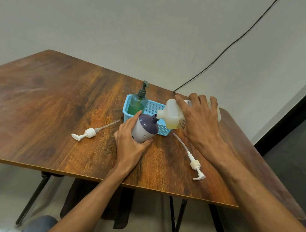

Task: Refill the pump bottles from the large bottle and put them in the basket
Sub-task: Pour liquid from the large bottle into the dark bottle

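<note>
At mid-table (43,90), we are gripping the open purple-topped pump bottle (145,129) in our left hand (128,142), fingers curled round its body. We are leaning it toward one o'clock, where our right hand (196,120) is clasping the tipped large bottle (176,115), mouth just beside mouth. The basket (164,130), at twelve o'clock, is holding a green bottle (138,102). We are risking a spill: both necks are narrow, and any wobble could be sending liquid onto the wood.

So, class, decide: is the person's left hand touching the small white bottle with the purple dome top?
Touching. The head view shows the left hand with fingers and thumb curled round the small white bottle.
</note>
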Motion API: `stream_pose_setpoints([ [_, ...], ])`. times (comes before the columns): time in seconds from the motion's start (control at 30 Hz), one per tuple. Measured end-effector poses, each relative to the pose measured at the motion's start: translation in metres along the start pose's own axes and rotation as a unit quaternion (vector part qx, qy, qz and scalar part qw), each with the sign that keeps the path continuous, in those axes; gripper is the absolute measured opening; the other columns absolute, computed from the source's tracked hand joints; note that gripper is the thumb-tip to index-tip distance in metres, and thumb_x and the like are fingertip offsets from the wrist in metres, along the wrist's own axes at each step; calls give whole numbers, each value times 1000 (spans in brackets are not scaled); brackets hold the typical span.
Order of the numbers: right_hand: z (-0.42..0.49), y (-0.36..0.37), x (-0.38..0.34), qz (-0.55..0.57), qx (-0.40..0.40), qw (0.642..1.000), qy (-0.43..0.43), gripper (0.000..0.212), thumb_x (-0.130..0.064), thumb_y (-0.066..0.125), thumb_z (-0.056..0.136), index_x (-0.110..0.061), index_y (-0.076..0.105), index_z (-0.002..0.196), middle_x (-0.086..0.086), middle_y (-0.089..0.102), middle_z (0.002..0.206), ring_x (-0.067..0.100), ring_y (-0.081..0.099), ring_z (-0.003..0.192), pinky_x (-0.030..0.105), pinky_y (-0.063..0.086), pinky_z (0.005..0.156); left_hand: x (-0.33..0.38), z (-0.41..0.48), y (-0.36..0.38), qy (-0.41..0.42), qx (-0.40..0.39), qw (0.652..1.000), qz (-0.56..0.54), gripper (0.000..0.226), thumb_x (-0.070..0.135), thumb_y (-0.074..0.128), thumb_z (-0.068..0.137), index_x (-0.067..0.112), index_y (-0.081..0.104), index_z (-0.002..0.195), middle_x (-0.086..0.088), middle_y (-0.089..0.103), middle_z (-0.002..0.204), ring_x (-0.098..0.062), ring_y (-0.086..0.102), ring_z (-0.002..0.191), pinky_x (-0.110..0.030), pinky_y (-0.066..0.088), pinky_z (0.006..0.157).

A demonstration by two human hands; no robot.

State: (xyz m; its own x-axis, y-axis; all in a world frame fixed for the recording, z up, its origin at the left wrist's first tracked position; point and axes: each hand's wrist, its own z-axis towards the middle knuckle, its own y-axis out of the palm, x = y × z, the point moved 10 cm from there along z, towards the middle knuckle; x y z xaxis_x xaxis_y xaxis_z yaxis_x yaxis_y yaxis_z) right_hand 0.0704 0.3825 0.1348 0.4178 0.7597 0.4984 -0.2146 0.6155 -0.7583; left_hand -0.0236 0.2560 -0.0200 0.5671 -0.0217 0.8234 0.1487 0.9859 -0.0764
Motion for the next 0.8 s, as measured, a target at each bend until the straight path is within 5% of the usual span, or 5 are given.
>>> stream_pose_setpoints([
  [0.3, 1, 1, -1, -3, -10, 1000, -4, 98, -42, 85, 73, -27, 29, 152, 16, 44, 144, 36, 42, 132, 60, 25, 113, 3, -1, -1, -3, -3, 1000, 1, 87, 34, 89, 69, 24, 49, 146, 15, 53, 136, -3, 51, 122, -53, 44, 106],
  [0.53, 4, 0, -1, -26, 16, 999, -8, 99, -44, 88, 65, -27, 37, 148, 16, 52, 134, 37, 50, 122, 61, 31, 109, 5, 0, -3, 8, 6, 1000, 0, 88, 38, 87, 68, 38, 43, 145, 20, 52, 135, -6, 54, 121, -56, 49, 100],
  [0.8, 5, -1, -2, -35, 32, 999, -12, 100, -42, 91, 60, -27, 40, 144, 16, 55, 130, 37, 53, 118, 62, 32, 107, -1, 1, 0, 0, 2, 1000, 0, 88, 39, 87, 69, 28, 47, 146, 17, 52, 137, -9, 55, 124, -55, 49, 101],
])
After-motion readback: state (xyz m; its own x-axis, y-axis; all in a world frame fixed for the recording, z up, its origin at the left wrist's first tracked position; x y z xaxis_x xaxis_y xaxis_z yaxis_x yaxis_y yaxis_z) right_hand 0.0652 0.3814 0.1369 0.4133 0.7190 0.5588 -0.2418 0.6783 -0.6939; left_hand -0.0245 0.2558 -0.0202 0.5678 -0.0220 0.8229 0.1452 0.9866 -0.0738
